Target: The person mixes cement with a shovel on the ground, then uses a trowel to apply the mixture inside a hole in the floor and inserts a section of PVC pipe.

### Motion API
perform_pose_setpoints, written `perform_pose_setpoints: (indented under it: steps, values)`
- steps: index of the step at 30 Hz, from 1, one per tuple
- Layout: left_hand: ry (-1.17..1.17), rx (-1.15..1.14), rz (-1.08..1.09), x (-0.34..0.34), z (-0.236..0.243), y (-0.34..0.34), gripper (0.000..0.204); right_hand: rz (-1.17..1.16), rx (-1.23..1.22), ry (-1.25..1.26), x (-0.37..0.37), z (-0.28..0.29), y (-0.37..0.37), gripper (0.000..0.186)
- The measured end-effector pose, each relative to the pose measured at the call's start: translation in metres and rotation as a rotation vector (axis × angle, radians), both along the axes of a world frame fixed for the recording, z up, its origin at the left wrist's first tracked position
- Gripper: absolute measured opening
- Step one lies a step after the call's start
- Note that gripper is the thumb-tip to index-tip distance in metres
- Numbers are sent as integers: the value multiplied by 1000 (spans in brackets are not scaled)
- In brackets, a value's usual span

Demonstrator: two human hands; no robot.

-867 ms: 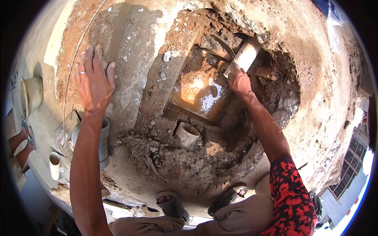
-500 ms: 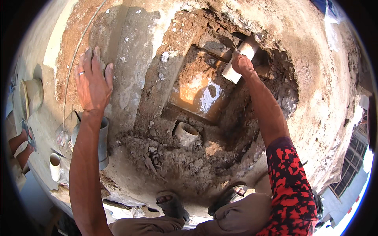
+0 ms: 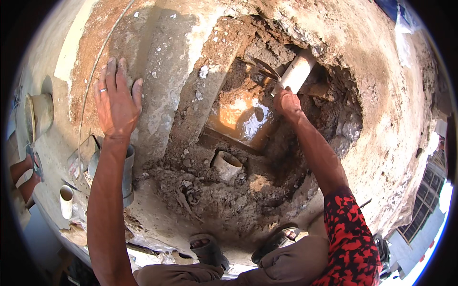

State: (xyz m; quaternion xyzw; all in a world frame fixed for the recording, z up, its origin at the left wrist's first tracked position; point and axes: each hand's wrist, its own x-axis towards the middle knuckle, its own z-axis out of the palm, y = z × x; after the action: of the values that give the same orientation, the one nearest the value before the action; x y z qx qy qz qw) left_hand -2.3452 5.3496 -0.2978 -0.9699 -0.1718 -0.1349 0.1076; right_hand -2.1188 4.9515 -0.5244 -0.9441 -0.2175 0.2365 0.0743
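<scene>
My left hand (image 3: 118, 102) lies flat on the concrete slab (image 3: 162, 90), fingers spread, a ring on one of them. Down in the broken-out pit, the fingers of my right hand (image 3: 289, 103) are closed round the handle of a trowel (image 3: 268, 71). Its dark blade reaches up and left over wet mortar. Right beside that hand, a white plastic pipe (image 3: 299, 72) comes slantwise out of the pit's far wall. Below the blade, muddy brown water (image 3: 241, 119) fills a square chamber and glints in the sun.
An open pipe stub (image 3: 228, 162) stands in the rubble nearer to me. A grey pipe piece (image 3: 128, 176), a short white pipe (image 3: 66, 202) and a bucket (image 3: 40, 114) are on the left. A thin cable (image 3: 90, 90) crosses the slab. Someone's feet (image 3: 29, 181) show at far left.
My right hand has drawn a little nearer to me and left with the trowel, baring more of the white pipe. The left hand stays flat on the slab.
</scene>
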Motion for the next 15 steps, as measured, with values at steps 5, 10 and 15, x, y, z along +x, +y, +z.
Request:
perform_pose_setpoints:
  steps: [5, 10, 15]
  values:
    - [10, -22, 3, -6, -2, 2, 51, 7, -122, -36, 52, 49, 28, 34]
    - [15, -28, 3, -3, -2, 2, 51, -91, 111, -126, 50, 22, -6, 35]
    - [53, -6, 22, -4, 0, 3, 52, -724, 699, 540, -31, 50, 6, 50]
